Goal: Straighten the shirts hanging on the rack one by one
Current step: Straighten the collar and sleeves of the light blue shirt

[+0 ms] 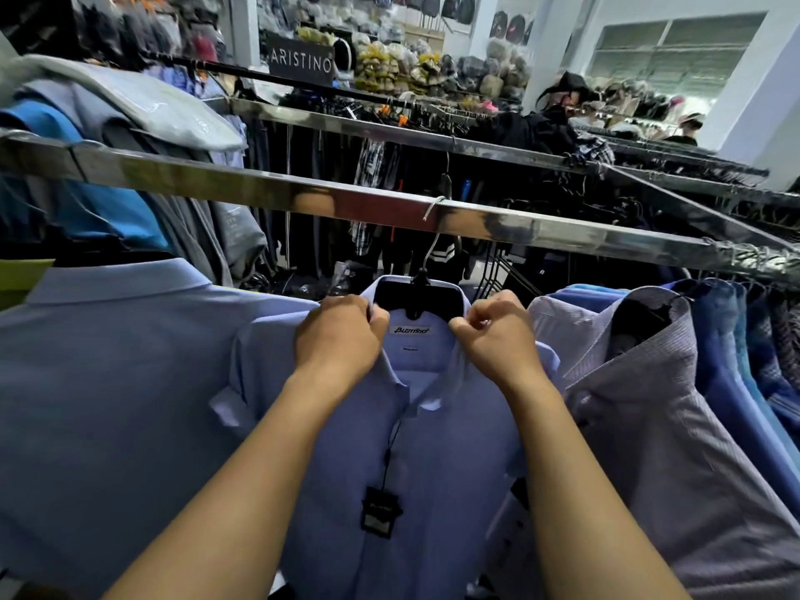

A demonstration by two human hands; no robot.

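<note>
light blue shirt [433, 448] hangs at 6 o'clock under the rail [303, 197]. left hand [340, 335] and right hand [498, 335] – fingers clenched on its collar – should pull evenly toward 9 and 3 o'clock, centring it on the hanger [417, 298].

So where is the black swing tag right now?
Head view, lower centre: the black swing tag hangs against the light blue shirt, between left forearm and right forearm.

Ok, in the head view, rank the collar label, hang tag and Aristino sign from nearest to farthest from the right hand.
1. The collar label: just left of the right hand, inside the collar of the shirt.
2. The hang tag: lower down, on the shirt front.
3. The Aristino sign: far back, upper left.
</note>
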